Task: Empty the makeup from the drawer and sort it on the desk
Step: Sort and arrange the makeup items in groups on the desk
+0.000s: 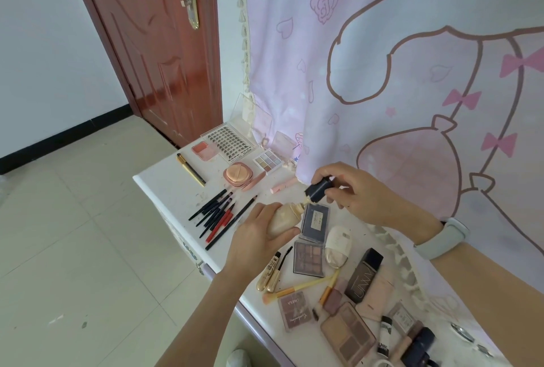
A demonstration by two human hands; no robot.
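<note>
There is one view only, from a wide-angle camera on the person's head, looking forward and steeply down along both forearms. It sits close above the white desk (164,181) (straight edges bow near the borders), facing a pink curtain (382,57), with a red door (153,42) at upper left.

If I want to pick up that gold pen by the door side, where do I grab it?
Pinch the gold pen at its middle, from straight above. It lies flat and alone on the desk, both long sides free.
</note>
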